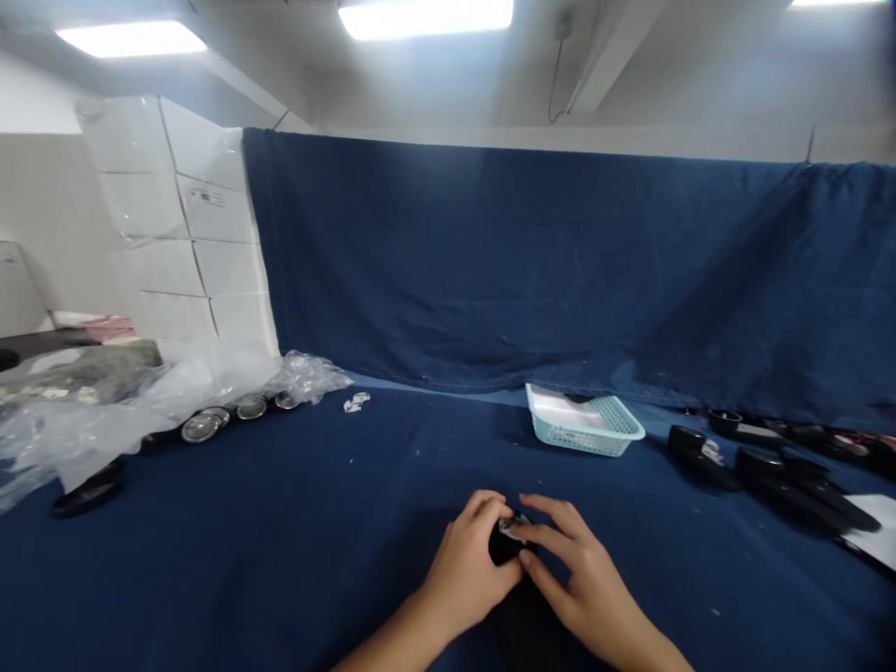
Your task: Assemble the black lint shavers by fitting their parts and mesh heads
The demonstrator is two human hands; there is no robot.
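the black thing (500,548) is low in my view, a touch toward 5 o'clock from the middle, between my hands above the surface (280,541). my left hand (466,565) is curled round it, gripping it; my right hand (588,579) has its fingers parted, tips at the white patch (508,527), and i can't tell whether they pinch it.

if my left grip is too loose, a push from the right fingertips could twist the thing or make it slip. pressing unevenly could crease or skew the patch, and my own fingers hide much of it, so i could misjudge its edge.

i can't tell which way the thing's front points. a dark shape (525,630) runs from it toward 6 o'clock; if that's part of it, the long axis lies roughly 12 to 6. the basket (584,442) sits apart, toward 1 o'clock.
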